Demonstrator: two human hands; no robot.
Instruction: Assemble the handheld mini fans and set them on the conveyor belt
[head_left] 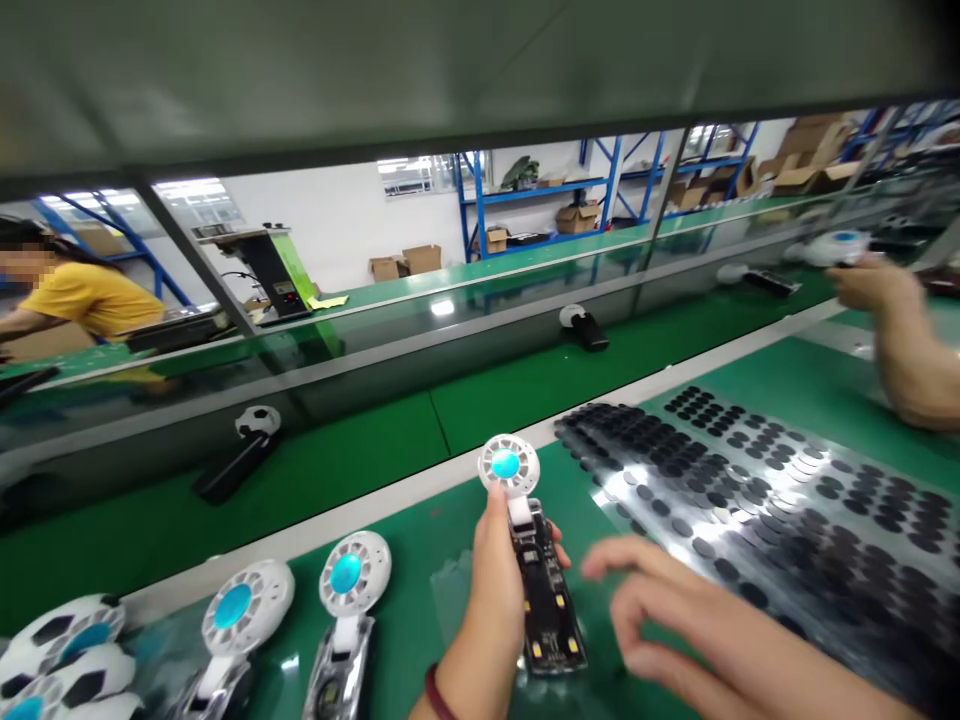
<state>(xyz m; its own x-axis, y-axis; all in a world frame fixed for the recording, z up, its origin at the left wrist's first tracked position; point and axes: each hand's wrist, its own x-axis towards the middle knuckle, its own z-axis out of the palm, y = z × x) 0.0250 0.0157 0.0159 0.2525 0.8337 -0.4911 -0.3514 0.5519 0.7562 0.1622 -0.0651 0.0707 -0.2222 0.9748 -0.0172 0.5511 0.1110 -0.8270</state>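
Note:
My left hand (495, 575) is closed around a handheld fan (546, 610) with a white round head, a blue centre and an exposed black circuit board in its handle. The thumb presses near the fan's neck. To the right of that board, my right hand (667, 610) hovers with fingers bent and apart, slightly blurred; nothing shows in it. Beyond it lie clear sheets of round black stickers (757, 510). Left of my left hand are a similar white fan (355, 575), another white fan (247, 608) and football-patterned fan heads (71, 650).
Past the pale bench edge (405, 490), a green conveyor belt (405, 430) carries several fans, including a football-headed fan (259, 425). Another person's hand (874, 285) holds a white fan at right. A person in yellow (97, 300) sits at far left. A shelf panel (450, 70) hangs overhead.

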